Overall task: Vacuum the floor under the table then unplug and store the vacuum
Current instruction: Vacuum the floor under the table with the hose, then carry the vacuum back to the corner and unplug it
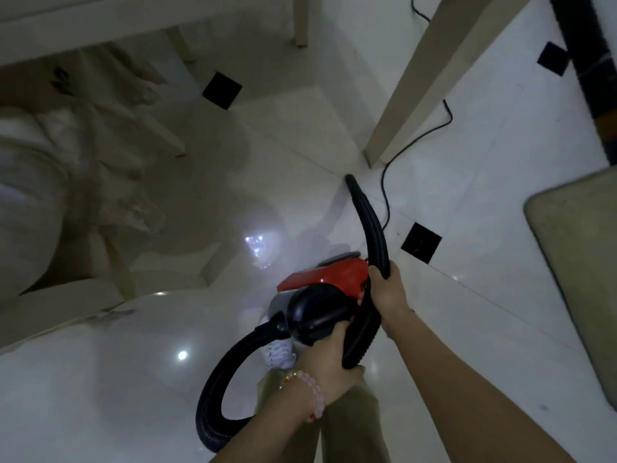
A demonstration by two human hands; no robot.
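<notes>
Your left hand [329,360], with a pale bead bracelet [309,394] on its wrist, is closed around the black carry handle on top of the small red-and-black canister vacuum [320,295], and its fingers also press against a stretch of the black ribbed hose [375,248]. Under that hand you can see olive trouser legs [350,426] and a white knitted shoe [278,352] on the glossy white tiled floor [467,228].

Your right hand [387,292] sits just beyond, wrapped firmly round the hose beside the vacuum's red shell. From the vacuum's front the hose loops down and left, swings back up under your left hand, passes through your right grip and curves away to its black tapered nozzle [350,182]. The nozzle tip is near the floor, close to the foot of a cream wooden table leg [434,78]; whether it touches the tiles you cannot tell.

A thin black power cord [389,168] snakes over the tiles past that leg towards the top of the view. Small black diamond tile insets [421,242] mark the tile corners. A beige mat [581,262] lies at the right edge. Further left, blurred cream chair legs [167,135] and pale draped fabric [50,162] stand under the table.
</notes>
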